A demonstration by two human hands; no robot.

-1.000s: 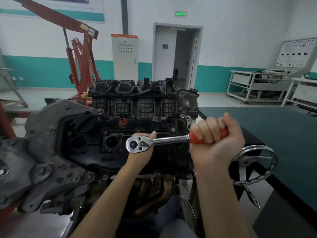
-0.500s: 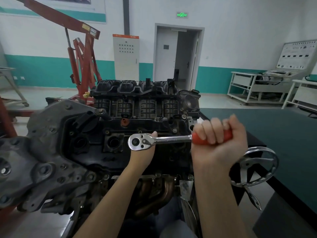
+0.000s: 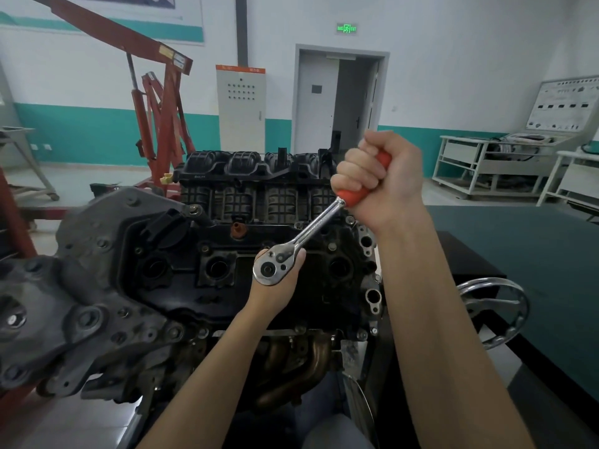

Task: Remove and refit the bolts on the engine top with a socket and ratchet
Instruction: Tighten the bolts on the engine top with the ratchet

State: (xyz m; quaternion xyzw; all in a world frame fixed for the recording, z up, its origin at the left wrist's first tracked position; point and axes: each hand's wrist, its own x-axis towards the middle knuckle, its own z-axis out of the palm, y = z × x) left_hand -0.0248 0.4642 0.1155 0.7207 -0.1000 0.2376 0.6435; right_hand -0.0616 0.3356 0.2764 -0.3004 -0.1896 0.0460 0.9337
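Two bare hands work one ratchet (image 3: 301,241) over the engine top (image 3: 227,254). The right hand (image 3: 379,176) has its grip wrapped fully round the smooth orange handle (image 3: 356,192), fingers curled tight. From there the polished chrome shank slants down and left to the round ratchet head. The left hand (image 3: 275,286) cups that head from beneath, a fingertip showing at each side of it; its grip is loosely curled on the head, and whatever socket sits under it is hidden.

The engine top is a matt black cover, grimy, with round plug wells (image 3: 217,268) sunk in square collars and small bolt heads along its rim. Behind it stands a ribbed black plastic manifold (image 3: 256,176). At the left, a rough grey cast housing (image 3: 71,286) is dotted with bolts. Bronze-tinted exhaust pipes (image 3: 291,361) curve below the near edge.

A chrome handwheel (image 3: 496,312) stands beside the dark green bench (image 3: 534,254) at its near left edge. A green exit sign (image 3: 346,28) glows above the doorway; a red hoist (image 3: 158,124) carries labels too small to read.
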